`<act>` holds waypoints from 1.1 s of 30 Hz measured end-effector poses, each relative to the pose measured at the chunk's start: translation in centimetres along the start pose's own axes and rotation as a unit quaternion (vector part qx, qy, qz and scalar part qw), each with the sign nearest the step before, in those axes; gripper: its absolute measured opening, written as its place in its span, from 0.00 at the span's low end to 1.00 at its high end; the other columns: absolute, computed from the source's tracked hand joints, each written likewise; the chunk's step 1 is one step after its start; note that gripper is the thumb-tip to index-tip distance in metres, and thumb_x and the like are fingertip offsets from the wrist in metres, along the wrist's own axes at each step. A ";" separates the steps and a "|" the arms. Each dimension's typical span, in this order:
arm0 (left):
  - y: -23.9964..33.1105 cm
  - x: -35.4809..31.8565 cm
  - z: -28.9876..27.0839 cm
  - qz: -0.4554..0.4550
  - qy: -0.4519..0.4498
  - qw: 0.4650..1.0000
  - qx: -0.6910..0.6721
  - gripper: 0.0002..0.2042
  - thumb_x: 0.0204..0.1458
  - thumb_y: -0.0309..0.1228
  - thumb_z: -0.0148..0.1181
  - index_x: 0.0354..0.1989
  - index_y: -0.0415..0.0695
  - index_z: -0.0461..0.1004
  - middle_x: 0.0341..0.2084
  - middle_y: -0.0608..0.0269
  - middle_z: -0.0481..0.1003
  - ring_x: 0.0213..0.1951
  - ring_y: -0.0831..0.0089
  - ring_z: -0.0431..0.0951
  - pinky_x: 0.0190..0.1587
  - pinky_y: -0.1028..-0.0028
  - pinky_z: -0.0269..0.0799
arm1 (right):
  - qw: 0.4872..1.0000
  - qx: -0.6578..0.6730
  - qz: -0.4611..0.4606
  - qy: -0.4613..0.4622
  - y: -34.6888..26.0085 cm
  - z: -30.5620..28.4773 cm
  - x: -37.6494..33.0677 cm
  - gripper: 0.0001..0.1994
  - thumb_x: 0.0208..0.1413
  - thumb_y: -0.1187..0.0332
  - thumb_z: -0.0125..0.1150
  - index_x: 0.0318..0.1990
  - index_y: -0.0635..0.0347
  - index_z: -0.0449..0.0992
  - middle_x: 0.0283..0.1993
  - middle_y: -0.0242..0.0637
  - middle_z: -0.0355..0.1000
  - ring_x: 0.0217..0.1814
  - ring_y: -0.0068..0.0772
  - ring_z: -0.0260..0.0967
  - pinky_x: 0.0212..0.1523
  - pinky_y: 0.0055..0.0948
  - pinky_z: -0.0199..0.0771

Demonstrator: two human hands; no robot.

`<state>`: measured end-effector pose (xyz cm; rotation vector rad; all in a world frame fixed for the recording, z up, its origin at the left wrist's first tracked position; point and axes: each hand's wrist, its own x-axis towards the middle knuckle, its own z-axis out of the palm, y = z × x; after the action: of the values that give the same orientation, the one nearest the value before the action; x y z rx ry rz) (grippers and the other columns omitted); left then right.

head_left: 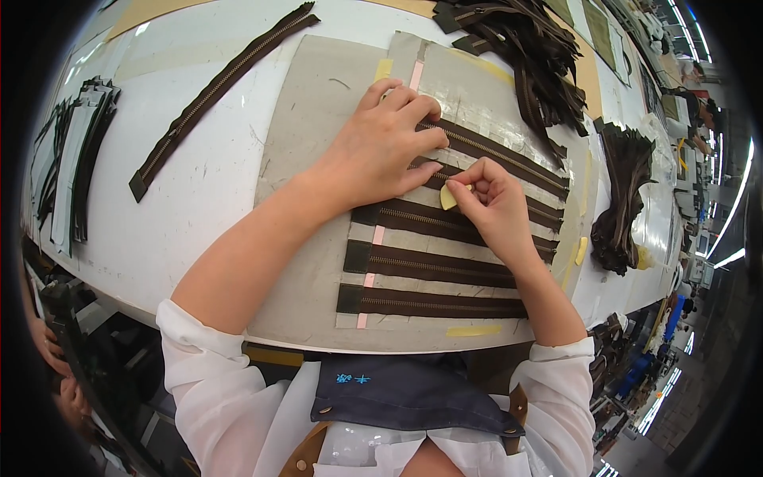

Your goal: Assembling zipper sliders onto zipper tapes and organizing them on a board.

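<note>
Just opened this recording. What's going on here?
Someone's right hand pinches a small yellow piece near the second from the top of five brown zippers laid in rows on a grey board. The left hand lies over the top two zippers' left parts. A loose zipper lies apart on the white table.

1. Bright, even, whitish light covers the pale worktop (203,215).
2. To the worktop's right, tubular ceiling lights (730,258) burn out to pure white streaks.
3. On the worktop's right side, clear plastic (656,191) throws patchy glare.
4. Over the worktop, the left hand (385,141) and right hand (499,208) look sharp, with soft shading.
5. Fisheye distortion bows the worktop's edges; black vignetting rings the view.
6. The background right of the worktop is dimmer, tilted and soft.
</note>
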<state>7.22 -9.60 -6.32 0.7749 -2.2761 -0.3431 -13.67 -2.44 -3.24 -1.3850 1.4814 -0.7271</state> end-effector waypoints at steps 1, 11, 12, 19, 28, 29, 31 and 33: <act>0.0 0.0 0.0 0.000 0.001 1.000 0.001 0.11 0.45 0.33 0.69 0.38 0.49 0.79 0.44 0.64 0.72 0.54 0.64 0.71 0.67 0.57 0.55 | 0.999 0.035 0.015 -0.003 -0.2 -0.1 0.1 0.06 0.63 0.74 0.62 0.35 0.64 0.71 0.27 0.24 0.70 0.24 0.06 0.59 0.23 0.12 0.57; -0.1 0.0 0.1 0.003 0.001 1.000 0.002 0.12 0.44 0.33 0.70 0.39 0.50 0.79 0.45 0.64 0.73 0.54 0.63 0.70 0.67 0.57 0.55 | 0.992 0.112 0.020 0.062 -1.6 -0.7 -1.6 0.06 0.62 0.75 0.62 0.40 0.64 0.70 0.28 0.29 0.72 0.22 0.09 0.62 0.19 0.12 0.59; -0.1 -0.1 0.0 0.001 0.000 1.000 0.006 0.13 0.45 0.34 0.70 0.39 0.49 0.79 0.45 0.64 0.72 0.54 0.62 0.70 0.67 0.57 0.55 | 0.991 0.113 0.020 0.062 -1.5 -0.4 -1.9 0.06 0.62 0.75 0.62 0.40 0.64 0.70 0.28 0.29 0.72 0.22 0.09 0.62 0.19 0.12 0.59; 0.2 -0.1 -1.1 -0.022 -0.081 0.996 -0.032 0.27 0.40 0.40 0.76 0.52 0.48 0.77 0.55 0.59 0.68 0.61 0.57 0.63 0.68 0.58 0.55 | 0.996 0.069 0.001 0.057 -1.0 1.4 -2.7 0.06 0.62 0.76 0.62 0.41 0.65 0.70 0.28 0.23 0.69 0.23 0.06 0.58 0.23 0.12 0.57; 0.4 -0.5 -1.6 -0.026 -0.119 0.992 -0.018 0.34 0.37 0.40 0.77 0.57 0.47 0.74 0.60 0.57 0.66 0.65 0.55 0.59 0.71 0.56 0.52 | 0.996 0.009 -0.048 0.078 -0.2 2.3 -2.7 0.04 0.61 0.77 0.62 0.37 0.65 0.72 0.26 0.22 0.68 0.23 0.05 0.59 0.23 0.12 0.58; 0.4 -0.5 -1.5 -0.027 -0.118 0.992 -0.019 0.34 0.37 0.40 0.77 0.57 0.47 0.74 0.60 0.57 0.66 0.65 0.55 0.59 0.71 0.56 0.52 | 0.996 -0.002 -0.049 0.080 -0.2 2.3 -2.6 0.05 0.61 0.77 0.63 0.37 0.65 0.72 0.26 0.22 0.69 0.23 0.05 0.59 0.23 0.12 0.59; 0.4 -0.5 -1.4 -0.024 -0.116 0.993 -0.020 0.34 0.37 0.40 0.77 0.57 0.47 0.73 0.60 0.56 0.66 0.65 0.55 0.59 0.71 0.56 0.51 | 0.995 -0.014 -0.049 0.082 -0.2 2.4 -2.6 0.05 0.61 0.77 0.63 0.37 0.65 0.72 0.26 0.23 0.69 0.23 0.05 0.59 0.23 0.12 0.59; 0.3 -0.5 -1.4 -0.024 -0.118 0.992 -0.019 0.34 0.37 0.40 0.76 0.57 0.47 0.73 0.60 0.56 0.66 0.65 0.55 0.59 0.72 0.56 0.51 | 0.995 -0.013 -0.051 0.088 -0.2 2.4 -2.6 0.05 0.60 0.77 0.63 0.36 0.65 0.72 0.25 0.23 0.69 0.23 0.05 0.59 0.23 0.12 0.59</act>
<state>8.32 -9.11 -5.41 0.8076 -2.4658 -0.5243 -11.62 0.49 -3.30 -1.4554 1.5694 -0.9175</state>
